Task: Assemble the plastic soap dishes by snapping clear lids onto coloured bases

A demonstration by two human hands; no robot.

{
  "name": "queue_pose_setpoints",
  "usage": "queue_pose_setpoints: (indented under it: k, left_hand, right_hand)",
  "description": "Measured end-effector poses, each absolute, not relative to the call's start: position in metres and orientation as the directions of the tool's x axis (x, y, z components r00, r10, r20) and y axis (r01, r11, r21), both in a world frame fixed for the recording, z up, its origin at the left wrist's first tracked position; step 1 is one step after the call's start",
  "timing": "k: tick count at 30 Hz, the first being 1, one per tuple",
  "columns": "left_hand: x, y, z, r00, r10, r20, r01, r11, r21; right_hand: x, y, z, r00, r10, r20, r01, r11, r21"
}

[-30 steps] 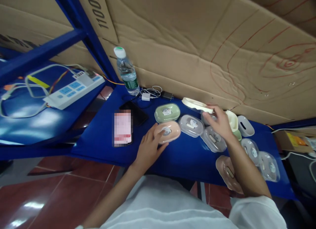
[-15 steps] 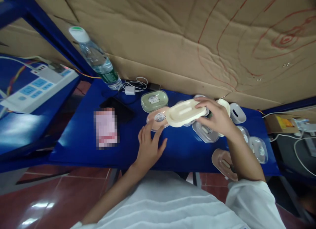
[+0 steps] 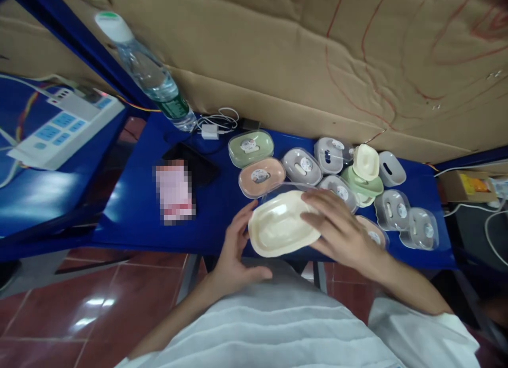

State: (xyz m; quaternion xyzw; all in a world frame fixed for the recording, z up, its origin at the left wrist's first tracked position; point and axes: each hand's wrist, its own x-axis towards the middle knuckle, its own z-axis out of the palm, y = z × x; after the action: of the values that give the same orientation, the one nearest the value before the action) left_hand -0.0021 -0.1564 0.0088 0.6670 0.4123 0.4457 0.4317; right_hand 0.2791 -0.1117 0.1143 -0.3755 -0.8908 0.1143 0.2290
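Observation:
My right hand [image 3: 341, 227] grips a cream oval soap dish [image 3: 278, 227] by its right end, tilted so its shallow hollow faces me. Just behind it shows the rim of a clear plastic cover [image 3: 291, 187]; whether the two are joined is hidden. My left hand [image 3: 236, 251] is open at the dish's left end, thumb spread below and fingertips close to the rim; I cannot tell if they touch. On the table beyond lie a peach soap dish [image 3: 262, 177] and a green soap dish [image 3: 251, 149], both with clear lids.
Several grey lidded soap dishes [image 3: 302, 167] and a small cream piece [image 3: 365, 161] on a green dish [image 3: 359, 185] are to the right. A water bottle [image 3: 151, 77], charger [image 3: 210, 131], dark flat object [image 3: 204, 167] and blurred pink packet [image 3: 174, 190] are left on the blue table [image 3: 130, 220].
My right hand has brought the cream soap dish down towards me and tipped it. My left hand has moved lower, to its left end. The lidded dishes behind now show more.

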Motion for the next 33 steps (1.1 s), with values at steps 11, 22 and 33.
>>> queue_pose_setpoints:
  k: [11,22,33]
  left_hand:
    - [-0.017,-0.162,-0.026,0.61,0.775,0.168,0.519,-0.55,0.654]
    - [-0.023,-0.16,-0.021,0.473,0.849,0.236,0.745,-0.528,0.408]
    - [-0.019,-0.179,-0.013,0.253,0.894,0.37,0.85,-0.387,0.356]
  right_hand:
    - [0.263,-0.196,-0.032,-0.235,0.883,0.407,0.675,0.449,-0.585]
    - [0.298,-0.18,-0.019,0.011,0.945,0.327,0.755,0.207,-0.623]
    - [0.32,-0.218,-0.008,0.017,0.788,0.615,0.853,0.31,-0.421]
